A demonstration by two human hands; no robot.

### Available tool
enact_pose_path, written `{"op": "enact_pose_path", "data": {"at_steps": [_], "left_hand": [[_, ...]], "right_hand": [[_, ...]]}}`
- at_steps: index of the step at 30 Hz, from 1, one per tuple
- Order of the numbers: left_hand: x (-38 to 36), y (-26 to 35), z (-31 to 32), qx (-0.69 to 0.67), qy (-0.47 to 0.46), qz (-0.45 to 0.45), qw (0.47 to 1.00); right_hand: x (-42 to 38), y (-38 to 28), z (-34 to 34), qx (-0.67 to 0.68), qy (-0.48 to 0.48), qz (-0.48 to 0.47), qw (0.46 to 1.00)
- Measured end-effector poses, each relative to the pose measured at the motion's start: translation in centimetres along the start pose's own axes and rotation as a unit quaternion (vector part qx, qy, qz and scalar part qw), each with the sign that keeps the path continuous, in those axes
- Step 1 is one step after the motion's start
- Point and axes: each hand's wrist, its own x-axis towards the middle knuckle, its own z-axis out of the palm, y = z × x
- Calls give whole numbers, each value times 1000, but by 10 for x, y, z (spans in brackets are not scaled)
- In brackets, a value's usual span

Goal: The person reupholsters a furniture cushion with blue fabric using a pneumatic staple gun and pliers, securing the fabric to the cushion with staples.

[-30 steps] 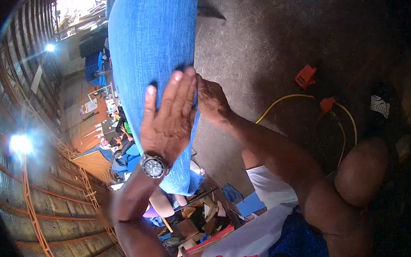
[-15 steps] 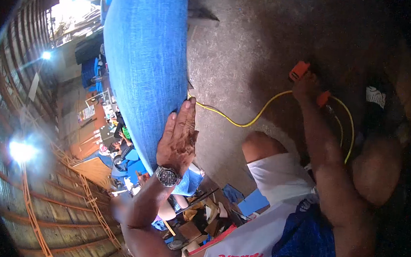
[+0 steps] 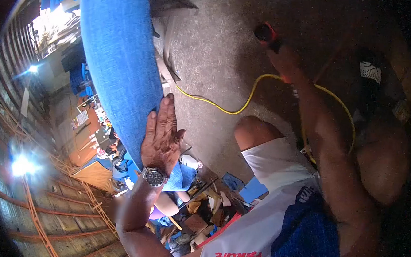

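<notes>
A long padded piece covered in blue fabric (image 3: 118,52) runs down the left of the view. My left hand (image 3: 162,137), with a metal watch at the wrist, lies against its lower edge, fingers stretched out and pressed flat on the fabric. My right hand (image 3: 283,60) is closed around an orange-and-black staple gun (image 3: 266,34), held over the floor in shadow and apart from the blue piece. A yellow hose (image 3: 250,99) loops past my right forearm and runs across the floor towards the blue piece. The tool's details are dark.
Pale wooden strips (image 3: 164,69) show beside the blue piece's edge. A heap of scraps (image 3: 205,213) and blue offcuts (image 3: 253,190) lie on the floor near my leg. Another person (image 3: 112,146) and cluttered benches appear in the background, under a roof with orange trusses.
The blue piece and my left hand have shifted left in view. My right hand has moved up and left with the staple gun, which is now turned differently. More of the wooden strips shows.
</notes>
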Motion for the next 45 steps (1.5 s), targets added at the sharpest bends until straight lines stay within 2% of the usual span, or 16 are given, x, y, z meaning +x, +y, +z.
{"op": "enact_pose_path", "data": {"at_steps": [1,3,5,8,13,19,21,27,32,35,38,39,40,42,43,45], "left_hand": [[2,1,-1,29,-1,6,1000],[3,1,-4,73,-1,9,997],[4,2,-4,47,-9,4,999],[3,2,-7,36,4,-2,999],[3,1,-3,18,11,3,1000],[2,2,-2,-6,-5,-7,1000],[2,2,-2,-22,-14,-3,1000],[3,4,5,-19,-13,1,1000],[2,2,1,-73,-15,8,997],[3,1,0,-50,-26,12,998],[3,2,0,-25,-12,11,1000],[2,2,3,199,-13,46,979],[2,-1,9,413,-14,79,907],[2,-3,11,483,-7,84,871],[2,-1,8,349,2,56,935],[3,0,1,136,-4,23,990]], "right_hand": [[-2,-8,4,131,-16,-39,991],[-16,-30,12,434,-87,-109,890],[-43,-47,4,542,-186,-61,818],[-94,-68,-4,677,-325,18,660],[-120,-72,19,698,-428,151,553],[-131,-67,53,759,-550,130,323],[-132,-70,56,761,-572,123,281],[-142,-80,55,771,-561,110,281],[-138,-84,57,768,-608,119,162],[-137,-78,64,764,-605,90,206],[-137,-83,59,772,-595,71,213],[-136,-84,59,770,-598,76,209],[-133,-84,58,769,-600,80,206],[-129,-83,60,767,-608,79,187],[-127,-84,61,766,-614,74,173],[-125,-86,61,772,-615,74,144]]}}
